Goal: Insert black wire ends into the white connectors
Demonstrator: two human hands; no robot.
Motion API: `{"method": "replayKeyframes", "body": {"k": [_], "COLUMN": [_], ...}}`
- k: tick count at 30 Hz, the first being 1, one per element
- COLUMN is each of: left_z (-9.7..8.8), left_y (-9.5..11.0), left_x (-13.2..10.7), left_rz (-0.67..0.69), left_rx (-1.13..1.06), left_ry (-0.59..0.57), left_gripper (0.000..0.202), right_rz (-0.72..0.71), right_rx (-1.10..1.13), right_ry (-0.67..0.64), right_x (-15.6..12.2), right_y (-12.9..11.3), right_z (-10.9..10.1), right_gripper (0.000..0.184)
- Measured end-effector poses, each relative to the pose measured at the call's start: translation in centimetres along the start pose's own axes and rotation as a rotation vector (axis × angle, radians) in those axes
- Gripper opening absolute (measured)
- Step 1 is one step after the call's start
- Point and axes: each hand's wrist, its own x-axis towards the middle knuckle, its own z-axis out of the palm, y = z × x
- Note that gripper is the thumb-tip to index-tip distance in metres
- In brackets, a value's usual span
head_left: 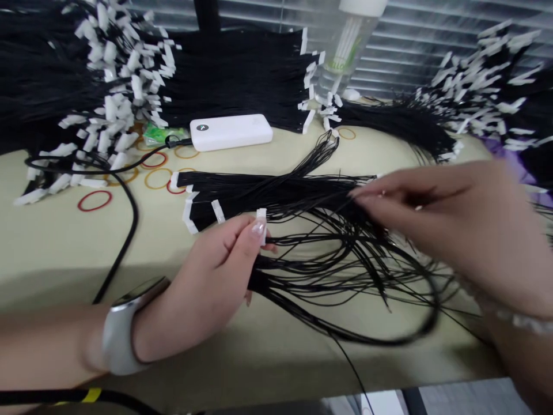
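My left hand (224, 271), with a watch on the wrist, is closed round a bundle of thin black wires. Its thumb presses a white connector (261, 222) at the end of some of them. The loose black wires (311, 282) run to the right and loop round below my other hand. My right hand (436, 219), blurred by motion, pinches at the thumb and forefinger over the wires; what lies between those fingertips is too small to make out. Behind both hands rests a flat pile of black wires (242, 190) with white connectors at its left end.
A white power bank (231, 132) with a black cable (129, 230) lies beyond the wires. Red and yellow rubber bands (95, 200) are scattered at left. Large stacks of black wires (233, 75) line the back, near a clear bottle (345, 52) and window blinds.
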Motion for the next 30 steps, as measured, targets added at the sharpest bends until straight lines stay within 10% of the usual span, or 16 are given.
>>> {"method": "replayKeyframes", "body": {"k": [4, 8, 19, 23, 30], "left_z": [-0.1, -0.3, -0.5, -0.5, -0.4], "left_y": [0.1, -0.1, -0.2, -0.2, 0.2], "left_x": [0.2, 0.3, 0.2, 0.3, 0.6], "left_rz": [0.072, 0.135, 0.163, 0.180, 0.226], "left_rx": [0.094, 0.236, 0.243, 0.233, 0.226], "left_ry": [0.007, 0.027, -0.022, -0.016, 0.020], "left_gripper": [0.034, 0.036, 0.034, 0.033, 0.035], "right_rz": [0.231, 0.405, 0.100, -0.093, -0.298], "right_rx": [0.585, 0.968, 0.368, 0.163, 0.123], "right_ry": [0.422, 0.447, -0.232, -0.282, -0.333], "right_x": [1.6, 2.5, -1.5, -1.3, -0.9], "right_y": [1.5, 1.4, -2.2, -1.6, -1.2], "right_z": [-1.3, -2.0, 1.1, 1.0, 1.5], "right_gripper": [0.016, 0.021, 0.044, 0.006, 0.013]}}
